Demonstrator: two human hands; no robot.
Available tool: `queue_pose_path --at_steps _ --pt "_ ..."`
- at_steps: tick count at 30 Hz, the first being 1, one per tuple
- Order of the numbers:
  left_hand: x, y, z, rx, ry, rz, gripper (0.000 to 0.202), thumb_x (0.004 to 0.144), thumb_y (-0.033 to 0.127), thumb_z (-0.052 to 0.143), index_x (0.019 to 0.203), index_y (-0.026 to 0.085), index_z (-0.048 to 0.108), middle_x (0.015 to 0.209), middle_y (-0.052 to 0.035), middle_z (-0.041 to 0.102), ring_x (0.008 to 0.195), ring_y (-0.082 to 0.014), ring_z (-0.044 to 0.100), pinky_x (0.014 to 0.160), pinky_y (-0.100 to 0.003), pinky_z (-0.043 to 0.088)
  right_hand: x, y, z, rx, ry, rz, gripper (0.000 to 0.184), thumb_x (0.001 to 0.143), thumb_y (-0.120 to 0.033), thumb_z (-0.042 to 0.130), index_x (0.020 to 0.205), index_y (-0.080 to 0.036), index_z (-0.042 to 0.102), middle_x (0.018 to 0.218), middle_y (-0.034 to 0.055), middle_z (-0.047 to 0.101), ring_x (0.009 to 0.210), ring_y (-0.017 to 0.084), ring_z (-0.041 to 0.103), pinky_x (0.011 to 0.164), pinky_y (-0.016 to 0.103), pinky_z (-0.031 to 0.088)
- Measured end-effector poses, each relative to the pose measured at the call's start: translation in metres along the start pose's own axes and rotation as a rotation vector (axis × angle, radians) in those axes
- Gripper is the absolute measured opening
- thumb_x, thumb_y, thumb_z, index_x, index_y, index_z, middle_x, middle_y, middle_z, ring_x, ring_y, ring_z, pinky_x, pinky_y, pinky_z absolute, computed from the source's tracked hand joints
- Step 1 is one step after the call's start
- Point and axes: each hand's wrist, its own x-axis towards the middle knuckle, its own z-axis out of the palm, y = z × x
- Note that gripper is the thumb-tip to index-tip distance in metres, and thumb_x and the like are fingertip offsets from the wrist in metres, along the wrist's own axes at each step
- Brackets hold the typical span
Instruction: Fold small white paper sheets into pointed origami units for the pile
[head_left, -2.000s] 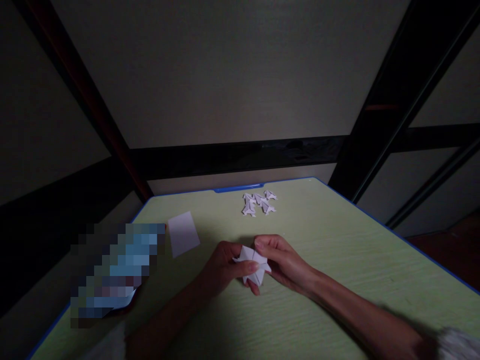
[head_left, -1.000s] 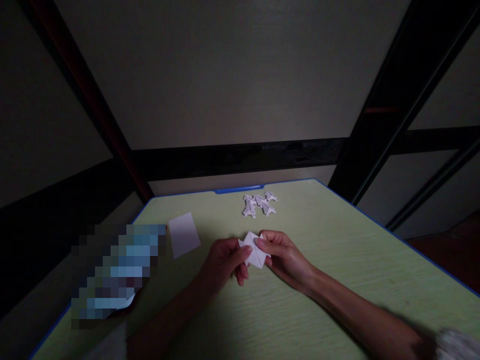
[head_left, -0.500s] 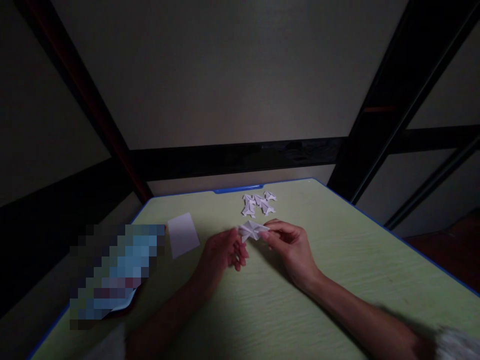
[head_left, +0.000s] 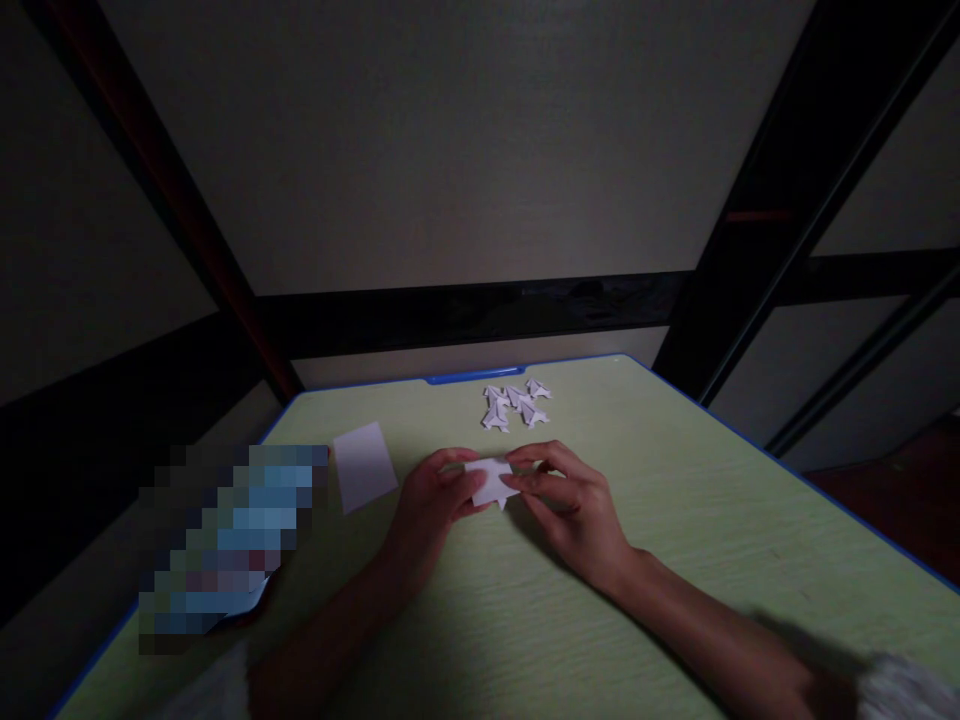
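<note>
A small white folded paper piece (head_left: pixel 490 480) is held between both hands just above the pale green table (head_left: pixel 675 520). My left hand (head_left: pixel 431 505) pinches its left side with thumb and fingers. My right hand (head_left: pixel 574 500) grips its right side with the fingertips pressed together. The lower point of the paper sticks out below the fingers. The room is dim, so the folds are hard to make out.
Several finished white folded paper figures (head_left: pixel 514 404) lie in a cluster near the table's far edge. A flat white paper sheet (head_left: pixel 364 466) lies left of the hands. A blurred blue object (head_left: pixel 232 535) sits at the table's left edge. Dark frame posts rise behind.
The paper piece was lifted and turned toward the far cluster half a second ago; now both hands have brought it back lower and closer, gripped from both sides.
</note>
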Motion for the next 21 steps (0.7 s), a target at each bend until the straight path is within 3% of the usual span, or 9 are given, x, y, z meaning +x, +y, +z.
queue_pose_path --at_steps 6,13,21 --pt "-0.0018 0.0021 0.0015 0.254 0.103 0.099 0.033 0.053 0.015 0.065 0.08 0.015 0.047 0.05 0.0045 0.061 0.046 -0.011 0.056 0.045 -0.019 0.041 0.004 0.0038 0.0021 0.024 -0.133 0.02 0.018 0.071 -0.011 0.054 0.078 -0.023 0.066 0.095 0.0056 0.059 0.086 0.018 0.05 0.073 0.035 0.041" --pt "-0.0053 0.0032 0.0042 0.361 0.111 0.189 0.035 0.055 0.013 0.06 0.086 0.017 0.043 0.046 0.0087 0.054 0.042 -0.0094 0.052 0.039 -0.016 0.035 0.0046 0.0045 -0.0006 0.055 -0.268 0.043 0.013 0.074 -0.019 0.054 0.077 -0.023 0.066 0.103 0.0047 0.057 0.092 0.017 0.048 0.079 0.035 0.038" --pt "-0.0026 -0.002 0.0008 0.388 0.044 0.221 0.043 0.06 0.015 0.058 0.098 0.019 0.038 0.049 0.0096 0.05 0.044 -0.0078 0.05 0.042 -0.015 0.034 0.0049 0.0034 0.0018 0.19 -0.257 0.154 0.005 0.067 -0.02 0.061 0.067 -0.019 0.066 0.102 0.0066 0.054 0.094 0.017 0.048 0.081 0.034 0.038"
